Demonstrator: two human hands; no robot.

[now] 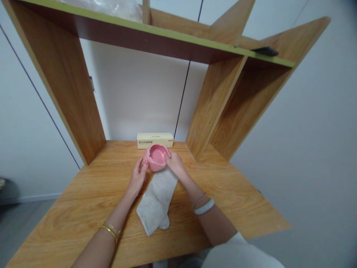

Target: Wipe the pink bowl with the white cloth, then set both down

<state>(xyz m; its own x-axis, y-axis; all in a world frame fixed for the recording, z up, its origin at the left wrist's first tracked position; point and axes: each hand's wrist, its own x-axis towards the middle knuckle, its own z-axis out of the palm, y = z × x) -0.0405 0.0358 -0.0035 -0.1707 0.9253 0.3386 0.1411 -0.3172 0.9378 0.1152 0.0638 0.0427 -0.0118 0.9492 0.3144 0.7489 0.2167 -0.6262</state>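
Note:
A small pink bowl (pixel 158 155) with a moulded, uneven rim is held up between my two hands, its hollow facing me. My left hand (pixel 138 175) grips its left side, fingers curled against the outer wall. At the right rim, my right hand (pixel 175 163) is closed, with fingertips reaching over the edge. A light grey cloth (pixel 157 199) stretches from just below the bowl and right hand toward the front of the table. Whether the right fingers also pinch the cloth's upper end is hidden.
Behind the bowl a pale yellow box (pixel 155 140) stands on the wooden table (pixel 83 208). A wooden shelf (pixel 167 42) spans overhead, with upright panels left and right. Clear plastic (pixel 111 9) and a dark flat object (pixel 265 51) rest on the shelf.

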